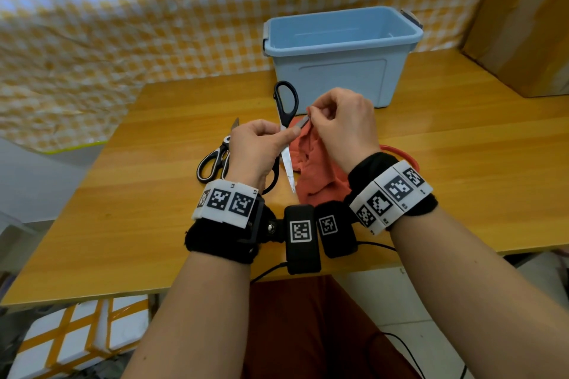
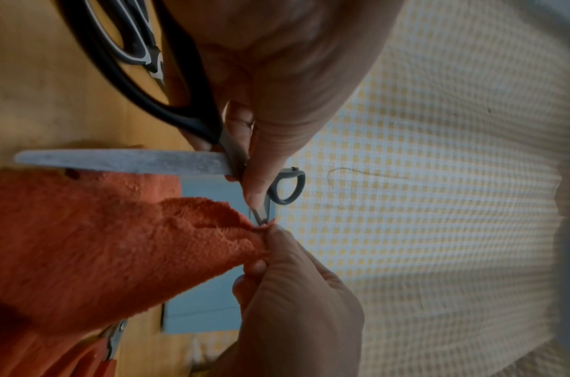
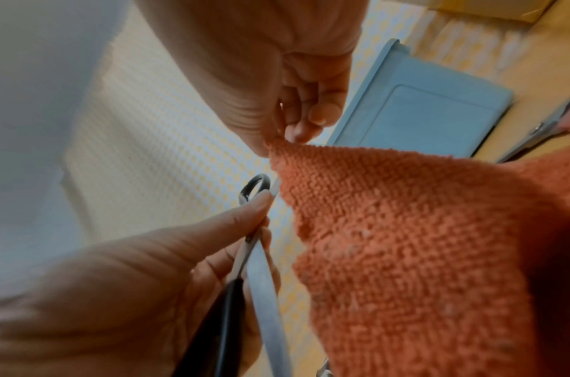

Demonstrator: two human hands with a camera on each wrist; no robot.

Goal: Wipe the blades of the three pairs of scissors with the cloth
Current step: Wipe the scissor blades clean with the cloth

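Note:
My left hand [image 1: 268, 138] grips the black-handled scissors [image 1: 286, 101] near the pivot, held above the table with the blades spread wide. One blade [image 2: 122, 160] points down toward me. The other blade [image 1: 303, 122] runs toward my right hand [image 1: 335, 120], which pinches the orange cloth [image 1: 311, 169] around its tip. The rest of the cloth [image 3: 406, 242] hangs down to the table. Black-and-white kitchen shears [image 1: 215, 157] lie on the table left of my left hand. A third pair with red handles [image 1: 397, 151] lies behind my right wrist, mostly hidden.
An open light-blue plastic bin [image 1: 338, 71] stands on the wooden table [image 1: 154, 209] just behind the hands. A cardboard box [image 1: 523, 24] sits at the back right. A yellow checked sheet [image 1: 123, 24] hangs behind the table. Cables trail off the near edge.

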